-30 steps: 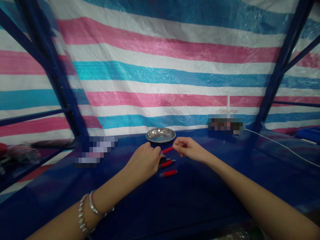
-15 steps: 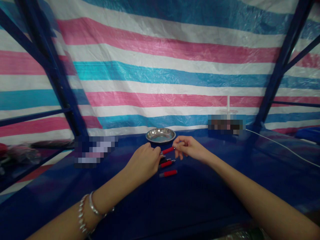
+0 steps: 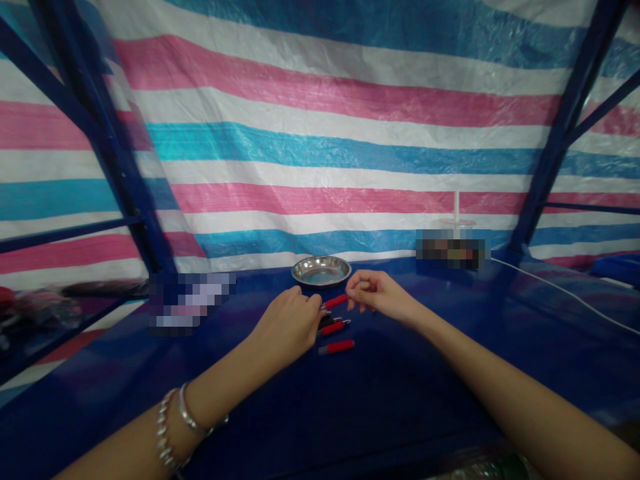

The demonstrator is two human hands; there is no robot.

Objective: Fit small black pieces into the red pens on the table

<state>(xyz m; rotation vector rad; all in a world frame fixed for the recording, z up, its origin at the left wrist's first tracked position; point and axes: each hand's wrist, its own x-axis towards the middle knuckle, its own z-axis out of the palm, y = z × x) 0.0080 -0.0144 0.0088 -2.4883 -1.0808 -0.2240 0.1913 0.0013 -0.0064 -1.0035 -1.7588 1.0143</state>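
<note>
My left hand [image 3: 293,320] is closed on the left end of a red pen [image 3: 335,302], its fingertips partly hidden behind the knuckles. At the pen's right end, the thumb and forefinger of my right hand [image 3: 375,293] are pinched together. Below the held pen, a black pen [image 3: 327,321] shows partly beside my left fingers. A second red pen [image 3: 334,328], with a shiny clip, lies by it, its left end behind my hand. Nearer to me, a red pen barrel [image 3: 341,347] with a clear left end rests on the blue table.
A round steel dish [image 3: 321,272] sits just beyond my hands. On the table's left is a blurred-out flat item [image 3: 193,303]. A cup with a straw [image 3: 456,223] stands at the back right, near a white cable [image 3: 560,293]. A striped sheet [image 3: 350,153] hangs behind.
My right fingers have shifted slightly and now cover the pen's right tip. My left hand and the pens on the table stay in place.
</note>
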